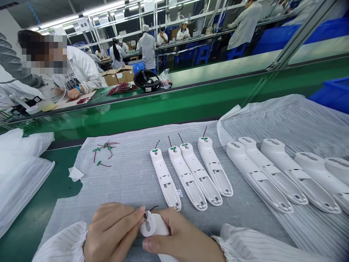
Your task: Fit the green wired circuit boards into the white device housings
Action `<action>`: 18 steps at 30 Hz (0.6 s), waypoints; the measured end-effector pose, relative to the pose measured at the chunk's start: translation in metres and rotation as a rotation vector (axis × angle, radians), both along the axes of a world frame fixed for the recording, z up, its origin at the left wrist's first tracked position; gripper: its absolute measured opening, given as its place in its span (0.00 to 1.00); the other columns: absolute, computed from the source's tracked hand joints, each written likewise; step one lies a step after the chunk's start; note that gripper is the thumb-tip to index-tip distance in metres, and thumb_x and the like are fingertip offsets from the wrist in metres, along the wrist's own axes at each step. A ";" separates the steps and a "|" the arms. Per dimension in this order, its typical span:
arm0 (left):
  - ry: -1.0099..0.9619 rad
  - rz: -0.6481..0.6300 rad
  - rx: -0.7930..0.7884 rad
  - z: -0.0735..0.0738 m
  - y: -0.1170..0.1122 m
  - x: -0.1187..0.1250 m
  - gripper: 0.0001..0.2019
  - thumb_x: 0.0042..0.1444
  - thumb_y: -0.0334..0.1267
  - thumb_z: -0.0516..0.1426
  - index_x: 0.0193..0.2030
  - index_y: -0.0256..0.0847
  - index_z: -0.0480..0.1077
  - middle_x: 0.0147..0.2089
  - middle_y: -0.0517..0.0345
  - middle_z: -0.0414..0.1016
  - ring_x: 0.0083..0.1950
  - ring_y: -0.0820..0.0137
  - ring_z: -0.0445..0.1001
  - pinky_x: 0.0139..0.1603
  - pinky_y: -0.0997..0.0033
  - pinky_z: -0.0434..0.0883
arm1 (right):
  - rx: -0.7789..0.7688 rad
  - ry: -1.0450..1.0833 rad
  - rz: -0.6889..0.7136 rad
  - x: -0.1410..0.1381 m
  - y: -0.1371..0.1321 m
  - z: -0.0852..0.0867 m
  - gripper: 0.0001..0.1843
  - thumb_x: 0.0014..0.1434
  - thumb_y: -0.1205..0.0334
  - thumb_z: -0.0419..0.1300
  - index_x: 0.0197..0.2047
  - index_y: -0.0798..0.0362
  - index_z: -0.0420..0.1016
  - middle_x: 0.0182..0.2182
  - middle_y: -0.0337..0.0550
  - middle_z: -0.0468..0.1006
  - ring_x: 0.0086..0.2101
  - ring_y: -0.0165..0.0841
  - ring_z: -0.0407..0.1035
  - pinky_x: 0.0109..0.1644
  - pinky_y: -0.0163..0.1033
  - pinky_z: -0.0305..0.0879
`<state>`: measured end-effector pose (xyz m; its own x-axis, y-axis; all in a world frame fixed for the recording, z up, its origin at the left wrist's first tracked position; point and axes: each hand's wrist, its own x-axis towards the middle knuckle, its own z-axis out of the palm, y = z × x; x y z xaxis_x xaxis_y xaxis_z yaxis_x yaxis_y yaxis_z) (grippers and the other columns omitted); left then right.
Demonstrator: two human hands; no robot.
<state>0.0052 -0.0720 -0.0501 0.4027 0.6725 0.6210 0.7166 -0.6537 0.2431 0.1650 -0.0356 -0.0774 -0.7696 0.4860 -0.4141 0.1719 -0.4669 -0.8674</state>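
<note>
Left hand (114, 233), right hand (181, 236) clasp white plastic shell (152, 225).

I'm getting a bright, sharp feed under overhead tube lights (81, 11), with faint shadows beneath the white plastic housings (201, 171) and wide-angle bending toward the edges.

We are looking over a green conveyor belt (174, 107), where four white plastic handle shells (209, 163) are lying side by side on a ribbed plastic sheet (128, 182). Larger shells (280, 174) are lying on a second sheet (286, 118) to their right. Small green boards with red wires (103, 151) are lying to their left. Across the belt, a co-worker in a white coat (84, 67) is bending near cardboard boxes (117, 75).
</note>
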 end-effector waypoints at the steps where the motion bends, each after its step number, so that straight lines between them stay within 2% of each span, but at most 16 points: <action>1: -0.007 0.023 0.008 0.000 -0.001 0.000 0.06 0.53 0.28 0.52 0.36 0.35 0.67 0.25 0.59 0.75 0.24 0.76 0.72 0.26 0.79 0.69 | -0.002 -0.008 0.004 0.000 0.000 0.000 0.13 0.40 0.60 0.59 0.19 0.55 0.56 0.16 0.30 0.51 0.20 0.21 0.45 0.24 0.30 0.42; 6: -0.069 0.113 0.011 0.001 -0.002 0.004 0.04 0.51 0.28 0.53 0.34 0.36 0.67 0.22 0.61 0.74 0.22 0.77 0.71 0.25 0.80 0.69 | 0.008 -0.022 0.008 0.002 0.002 0.002 0.12 0.40 0.60 0.58 0.20 0.55 0.58 0.16 0.30 0.52 0.21 0.22 0.46 0.24 0.30 0.43; 13: 0.025 -0.075 0.045 -0.008 -0.002 0.000 0.08 0.53 0.26 0.49 0.36 0.33 0.68 0.24 0.56 0.73 0.24 0.74 0.71 0.23 0.75 0.68 | 0.027 -0.057 0.053 0.002 0.002 0.005 0.11 0.38 0.62 0.59 0.20 0.55 0.58 0.16 0.30 0.52 0.21 0.22 0.46 0.24 0.30 0.45; 15: 0.032 -0.083 0.053 -0.012 -0.004 -0.002 0.10 0.53 0.26 0.48 0.37 0.34 0.68 0.24 0.56 0.72 0.24 0.74 0.70 0.22 0.75 0.67 | 0.035 -0.055 0.050 0.001 0.002 0.005 0.12 0.38 0.61 0.60 0.20 0.55 0.58 0.16 0.30 0.51 0.21 0.22 0.47 0.24 0.30 0.45; 18: 0.049 -0.028 0.052 -0.015 -0.006 -0.005 0.10 0.53 0.26 0.48 0.37 0.37 0.68 0.25 0.57 0.70 0.24 0.75 0.69 0.23 0.75 0.66 | 0.025 -0.002 0.042 0.001 0.002 0.003 0.11 0.39 0.61 0.59 0.20 0.55 0.57 0.17 0.30 0.52 0.22 0.22 0.47 0.24 0.30 0.45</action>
